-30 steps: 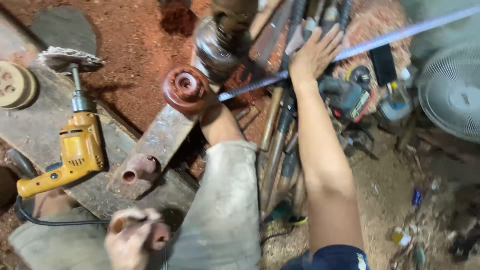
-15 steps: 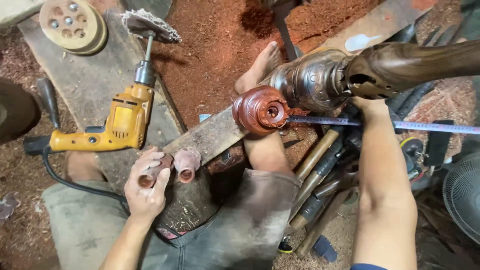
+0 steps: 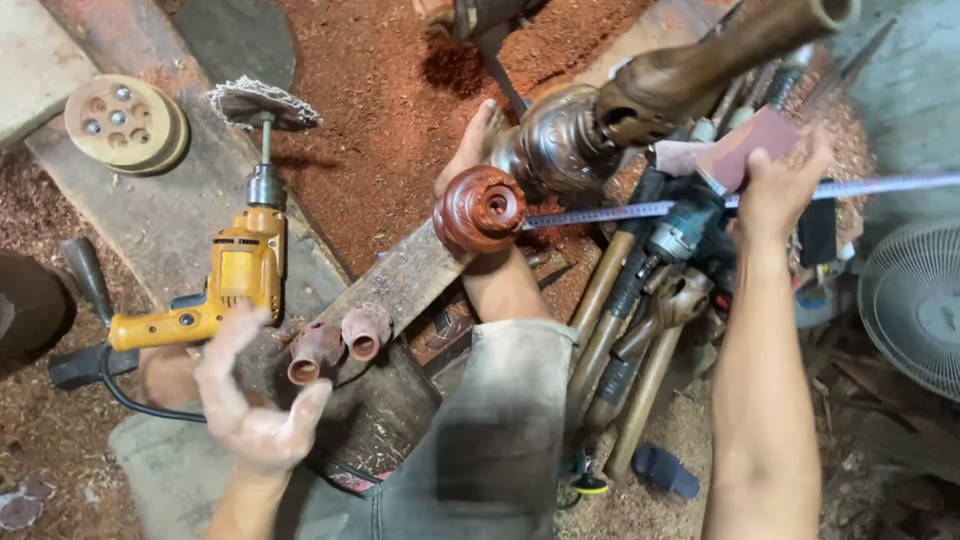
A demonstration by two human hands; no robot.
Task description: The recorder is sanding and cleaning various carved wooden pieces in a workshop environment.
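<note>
Turned red wooden knob [image 3: 480,208] sits mounted on the lathe head [image 3: 560,145], shaped with ridges and a hollow centre; it looks already cut to form, with finishing seemingly what remains, though that is a judgement only. Right hand [image 3: 775,185], well right of the knob, pinches a folded sheet of reddish sandpaper [image 3: 748,148] between thumb and fingers, held up and clear of the wood, not yet touching it. Left hand [image 3: 250,405], down and left of the knob, hangs open with fingers spread, holding nothing, just beside two small turned cups [image 3: 340,340] lying on a plank [image 3: 400,285] that runs under the knob. A bare foot [image 3: 470,145] rests just behind the knob. A yellow drill [image 3: 215,290] with a wire brush lies left of the cups, and a round wooden disc [image 3: 125,122] further up-left. A bundle of long-handled chisels [image 3: 620,330] lies right of the knob, a fan [image 3: 915,310] beyond them. Floor is thick with red sawdust [image 3: 390,90]; cramped, ground-level workshop.
</note>
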